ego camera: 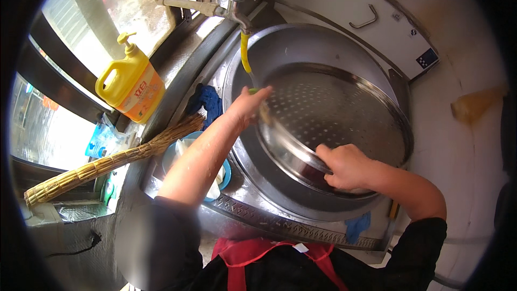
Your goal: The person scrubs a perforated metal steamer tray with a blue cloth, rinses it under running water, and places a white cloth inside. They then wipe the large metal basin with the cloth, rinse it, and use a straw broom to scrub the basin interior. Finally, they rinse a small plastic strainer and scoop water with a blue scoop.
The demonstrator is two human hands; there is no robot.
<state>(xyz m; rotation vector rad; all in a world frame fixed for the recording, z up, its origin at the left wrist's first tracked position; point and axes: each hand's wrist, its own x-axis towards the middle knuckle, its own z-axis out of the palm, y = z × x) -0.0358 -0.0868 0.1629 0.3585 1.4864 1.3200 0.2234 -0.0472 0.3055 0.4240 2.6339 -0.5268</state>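
Observation:
A large round steamer tray (pixel 323 105) of shiny metal, its base full of small holes, lies tilted inside a big round metal basin (pixel 258 178). My right hand (pixel 347 165) grips the tray's near rim, thumb on the inner side. My left hand (pixel 254 103) is at the tray's left edge, below a yellow hose (pixel 245 53) on the tap (pixel 238 12). Something green shows between its fingers, and a blurred brownish thing lies just under it; I cannot tell what either is. Water seems to run from the hose towards that hand.
To the left stand a yellow pump jug (pixel 135 85), a straw whisk broom (pixel 117 161), a dark blue cloth (pixel 210 103) and a blue bowl (pixel 227 176) with whitish material. A blue cloth (pixel 358 226) hangs at the counter's near edge. A white panel with a handle (pixel 365 18) stands behind.

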